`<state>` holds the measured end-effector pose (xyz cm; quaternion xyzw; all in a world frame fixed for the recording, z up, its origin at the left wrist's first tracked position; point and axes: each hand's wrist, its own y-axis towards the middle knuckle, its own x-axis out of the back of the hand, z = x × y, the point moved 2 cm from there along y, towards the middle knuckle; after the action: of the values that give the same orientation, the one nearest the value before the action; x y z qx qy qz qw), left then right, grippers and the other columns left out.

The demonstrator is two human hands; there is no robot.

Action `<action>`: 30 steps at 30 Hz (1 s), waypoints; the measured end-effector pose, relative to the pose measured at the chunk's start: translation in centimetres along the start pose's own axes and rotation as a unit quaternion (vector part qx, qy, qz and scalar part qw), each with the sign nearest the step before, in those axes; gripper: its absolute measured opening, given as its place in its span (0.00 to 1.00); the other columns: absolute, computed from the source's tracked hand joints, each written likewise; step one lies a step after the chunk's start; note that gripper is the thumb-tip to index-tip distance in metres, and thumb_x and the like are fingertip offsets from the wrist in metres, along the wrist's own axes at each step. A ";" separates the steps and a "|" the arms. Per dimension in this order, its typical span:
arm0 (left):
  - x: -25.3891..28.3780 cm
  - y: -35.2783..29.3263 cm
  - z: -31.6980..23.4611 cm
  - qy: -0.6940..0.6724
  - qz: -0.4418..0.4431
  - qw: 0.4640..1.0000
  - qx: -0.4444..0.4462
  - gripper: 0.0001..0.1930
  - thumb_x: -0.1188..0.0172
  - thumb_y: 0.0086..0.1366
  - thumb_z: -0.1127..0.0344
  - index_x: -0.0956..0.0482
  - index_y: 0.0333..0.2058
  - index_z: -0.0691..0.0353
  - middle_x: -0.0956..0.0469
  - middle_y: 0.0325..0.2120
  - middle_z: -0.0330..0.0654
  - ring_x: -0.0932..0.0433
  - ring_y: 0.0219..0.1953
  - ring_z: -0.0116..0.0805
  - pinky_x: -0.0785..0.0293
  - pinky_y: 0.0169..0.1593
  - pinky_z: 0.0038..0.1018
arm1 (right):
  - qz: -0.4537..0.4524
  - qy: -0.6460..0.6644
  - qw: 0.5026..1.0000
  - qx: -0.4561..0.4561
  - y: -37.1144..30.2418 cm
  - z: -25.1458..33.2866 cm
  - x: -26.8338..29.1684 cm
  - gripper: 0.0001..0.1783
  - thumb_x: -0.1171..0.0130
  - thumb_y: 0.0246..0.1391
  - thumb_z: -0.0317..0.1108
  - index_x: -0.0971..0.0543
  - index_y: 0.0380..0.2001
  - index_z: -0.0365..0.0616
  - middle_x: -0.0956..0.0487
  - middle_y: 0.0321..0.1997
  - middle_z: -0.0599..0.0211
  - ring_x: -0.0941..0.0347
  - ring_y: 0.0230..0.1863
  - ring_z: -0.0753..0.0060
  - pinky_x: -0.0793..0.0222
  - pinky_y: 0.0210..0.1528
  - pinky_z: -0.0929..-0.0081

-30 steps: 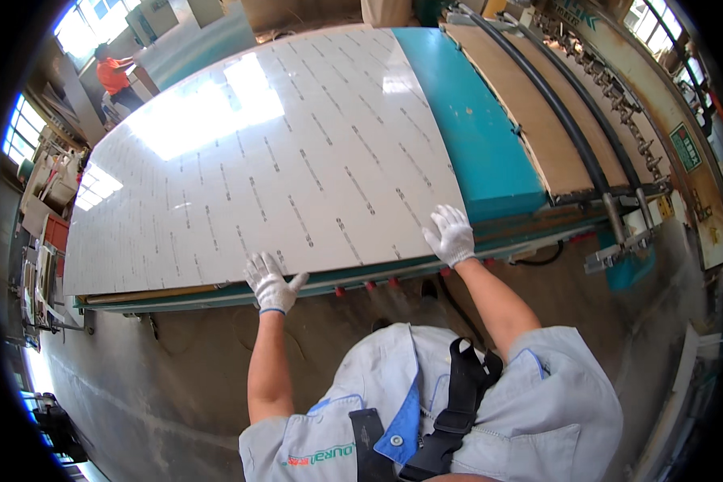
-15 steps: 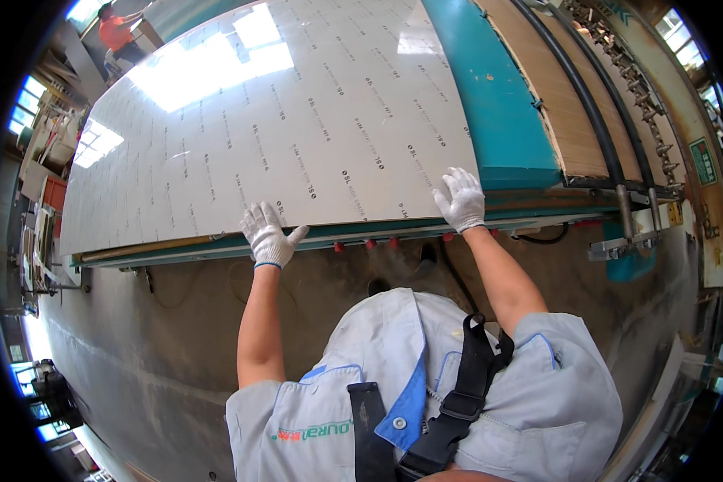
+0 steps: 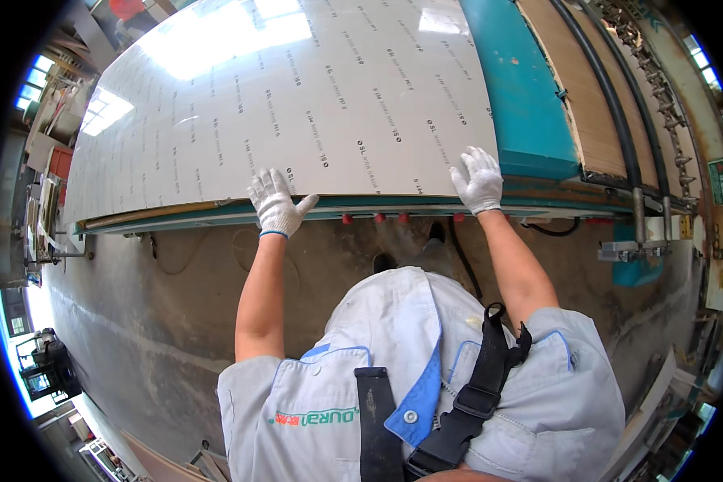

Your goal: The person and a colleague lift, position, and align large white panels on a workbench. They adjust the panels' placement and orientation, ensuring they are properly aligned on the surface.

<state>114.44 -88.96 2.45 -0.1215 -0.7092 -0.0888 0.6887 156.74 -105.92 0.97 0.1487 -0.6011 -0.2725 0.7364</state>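
A large glossy sheet (image 3: 337, 104), pale grey with rows of small dark print, covers most of the bench in front of me. My left hand (image 3: 276, 202), in a white knit glove, rests on the sheet's near edge with the fingers spread. At the sheet's near right corner lies my right hand (image 3: 479, 181), gloved alike, its fingers stretched forward. Both palms face down and grip nothing. A teal surface (image 3: 530, 88) shows beyond the sheet's right edge.
Brown boards (image 3: 554, 48) lie right of the teal surface, with black hoses (image 3: 606, 96) running over them. Red knobs (image 3: 403, 218) line the bench's near side. A black hose (image 3: 463, 265) hangs to the concrete floor (image 3: 161, 321). Far left, a person in orange (image 3: 126, 8) is partly visible.
My view has tilted down and turned slightly, so the sheet and bench sit higher in the picture. Both hands stay at the sheet's near edge, fingers still extended.
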 end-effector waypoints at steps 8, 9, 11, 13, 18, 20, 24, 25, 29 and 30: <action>-0.4 -0.5 -2.4 -0.021 0.003 0.997 -0.070 0.64 0.38 0.56 0.25 0.50 0.73 0.76 0.55 0.75 0.69 0.61 0.78 0.65 0.68 0.78 0.52 | -0.004 -0.019 1.000 0.016 -0.5 -0.7 -0.2 0.23 0.33 0.54 0.45 0.19 0.48 0.43 0.20 0.59 0.52 0.26 0.62 0.46 0.34 0.67 0.51; -0.7 -0.7 -3.1 -0.034 0.003 0.996 -0.079 0.65 0.39 0.56 0.25 0.50 0.73 0.76 0.55 0.75 0.69 0.61 0.78 0.65 0.69 0.78 0.52 | -0.002 -0.010 1.000 0.017 -0.4 -0.5 -0.3 0.23 0.33 0.54 0.45 0.19 0.49 0.43 0.20 0.59 0.52 0.26 0.62 0.46 0.35 0.67 0.51; -1.0 -1.2 -4.8 -0.055 0.000 0.993 -0.101 0.65 0.39 0.56 0.25 0.51 0.73 0.77 0.55 0.75 0.69 0.62 0.78 0.65 0.69 0.78 0.52 | 0.000 -0.008 1.000 0.016 -0.5 -0.4 -0.4 0.23 0.33 0.55 0.45 0.19 0.49 0.42 0.20 0.60 0.52 0.27 0.63 0.45 0.36 0.68 0.51; -1.2 -1.5 -6.9 -0.066 -0.002 0.990 -0.122 0.65 0.39 0.56 0.25 0.51 0.73 0.77 0.55 0.75 0.68 0.62 0.78 0.65 0.69 0.78 0.52 | 0.016 -0.009 1.000 0.008 -0.3 -0.5 -0.4 0.24 0.33 0.55 0.45 0.19 0.50 0.41 0.21 0.61 0.51 0.29 0.65 0.46 0.37 0.69 0.51; -0.9 -2.5 -9.9 -0.094 -0.008 0.982 -0.163 0.64 0.39 0.56 0.25 0.48 0.72 0.78 0.53 0.74 0.69 0.59 0.78 0.65 0.70 0.78 0.52 | 0.126 -0.069 0.989 -0.027 0.3 -1.7 -1.3 0.41 0.37 0.57 0.55 0.29 0.65 0.37 0.34 0.73 0.46 0.43 0.75 0.44 0.52 0.77 0.49; -1.3 -2.8 -9.7 -0.099 -0.016 0.981 -0.166 0.62 0.40 0.57 0.26 0.47 0.72 0.77 0.52 0.74 0.69 0.58 0.78 0.65 0.68 0.79 0.52 | 0.184 -0.088 0.977 -0.066 0.8 -1.5 -1.5 0.47 0.42 0.58 0.60 0.35 0.70 0.37 0.39 0.77 0.45 0.48 0.78 0.44 0.58 0.79 0.50; -0.9 -2.1 -8.1 -0.112 -0.029 0.973 -0.198 0.56 0.43 0.62 0.28 0.44 0.72 0.73 0.47 0.74 0.65 0.52 0.77 0.61 0.62 0.79 0.49 | 0.201 -0.151 0.959 -0.133 1.5 -0.2 -2.0 0.44 0.46 0.61 0.59 0.36 0.71 0.37 0.39 0.77 0.47 0.49 0.79 0.45 0.60 0.80 0.51; -0.7 -1.6 -7.3 -0.115 -0.026 0.977 -0.177 0.56 0.43 0.62 0.27 0.44 0.72 0.72 0.48 0.74 0.64 0.53 0.77 0.61 0.61 0.79 0.48 | 0.207 -0.164 0.952 -0.152 1.6 0.4 -1.7 0.43 0.47 0.62 0.58 0.36 0.71 0.38 0.39 0.78 0.48 0.49 0.79 0.46 0.60 0.81 0.52; -0.9 0.8 -2.6 -0.102 -0.022 0.991 -0.083 0.56 0.45 0.63 0.27 0.45 0.73 0.71 0.49 0.75 0.61 0.55 0.78 0.59 0.63 0.79 0.47 | 0.190 -0.141 0.958 -0.162 1.9 1.4 -1.4 0.41 0.49 0.64 0.56 0.34 0.71 0.38 0.39 0.78 0.52 0.49 0.79 0.48 0.60 0.81 0.55; -0.5 1.4 -1.7 -0.096 -0.018 0.993 -0.063 0.56 0.46 0.64 0.27 0.46 0.73 0.71 0.49 0.75 0.61 0.55 0.78 0.58 0.63 0.79 0.47 | 0.188 -0.139 0.959 -0.163 1.9 1.4 -1.2 0.41 0.48 0.64 0.56 0.34 0.70 0.38 0.39 0.78 0.52 0.49 0.79 0.49 0.60 0.81 0.55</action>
<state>116.49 -88.17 1.95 -0.1598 -0.7673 -0.1338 0.6065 155.68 -103.56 1.37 -0.1283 -0.6618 -0.2412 0.6982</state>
